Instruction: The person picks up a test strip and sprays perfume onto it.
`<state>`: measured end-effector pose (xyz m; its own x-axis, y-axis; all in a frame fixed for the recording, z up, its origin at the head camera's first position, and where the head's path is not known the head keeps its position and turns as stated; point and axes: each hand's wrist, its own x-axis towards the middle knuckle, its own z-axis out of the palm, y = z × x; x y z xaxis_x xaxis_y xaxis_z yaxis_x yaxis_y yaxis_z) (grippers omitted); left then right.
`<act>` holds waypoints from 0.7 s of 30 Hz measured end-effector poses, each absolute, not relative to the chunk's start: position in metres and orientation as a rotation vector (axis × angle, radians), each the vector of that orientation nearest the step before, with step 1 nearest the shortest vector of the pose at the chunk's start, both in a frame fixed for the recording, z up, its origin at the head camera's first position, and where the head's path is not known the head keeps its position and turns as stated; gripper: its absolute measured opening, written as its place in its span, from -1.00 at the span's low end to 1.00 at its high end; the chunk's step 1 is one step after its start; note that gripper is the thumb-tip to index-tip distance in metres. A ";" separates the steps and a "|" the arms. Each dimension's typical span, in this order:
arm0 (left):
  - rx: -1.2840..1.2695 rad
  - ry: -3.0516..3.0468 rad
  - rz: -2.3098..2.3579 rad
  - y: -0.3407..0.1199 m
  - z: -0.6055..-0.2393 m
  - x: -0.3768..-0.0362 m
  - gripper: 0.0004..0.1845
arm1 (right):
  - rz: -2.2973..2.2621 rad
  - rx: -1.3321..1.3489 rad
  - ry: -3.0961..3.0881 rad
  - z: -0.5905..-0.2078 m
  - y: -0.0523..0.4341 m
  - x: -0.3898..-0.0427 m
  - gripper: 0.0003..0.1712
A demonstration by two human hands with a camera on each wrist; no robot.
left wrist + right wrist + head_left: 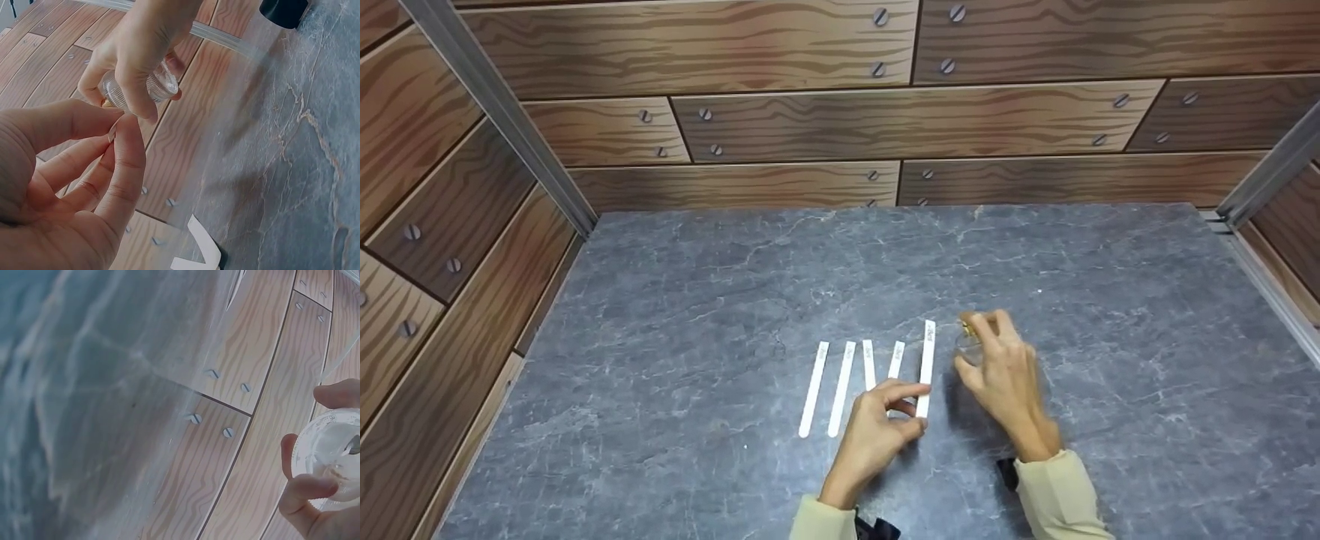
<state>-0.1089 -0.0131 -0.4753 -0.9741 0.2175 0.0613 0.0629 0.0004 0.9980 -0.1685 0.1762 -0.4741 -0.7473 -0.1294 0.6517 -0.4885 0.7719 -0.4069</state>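
White strips [814,390]: four lie in a row on the grey marbled tabletop [675,315], the first two nearly parallel, the third and fourth leaning toward each other at their near ends, which the left hand hides; faint dark marks show at the far ends.
Left hand [877,420]: over the near part of the row, thumb and finger pinching a fifth strip; a black device [877,529] shows at the wrist, beside the pale sleeve [823,519].
Fifth strip [927,360]: just right of the row, its far end toward the wood-patterned back wall [810,120]; whether it touches the tabletop cannot be told.
Clear container [326,444]: right of the fifth strip, round; something dark shows in or through it, too unclear to name.
Yellow piece [967,328]: small, by the right hand's fingertips; whether in or on the container cannot be told.
Right hand [1005,375]: fingers and thumb curled round the clear container, above the tabletop.
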 end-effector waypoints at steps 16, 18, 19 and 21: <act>0.307 2.157 2.132 -0.016 -0.472 -0.111 -0.55 | 0.728 0.484 -2.301 -0.473 0.171 -0.170 -0.39; 0.319 2.161 2.132 -0.017 -0.472 -0.111 -0.55 | 0.730 0.486 -2.299 -0.473 0.170 -0.169 -0.40; 0.320 2.160 2.133 -0.017 -0.472 -0.111 -0.55 | 0.734 0.489 -2.296 -0.473 0.170 -0.169 -0.42; 0.319 2.160 2.136 -0.017 -0.471 -0.111 -0.55 | 0.739 0.490 -2.291 -0.473 0.169 -0.169 -0.44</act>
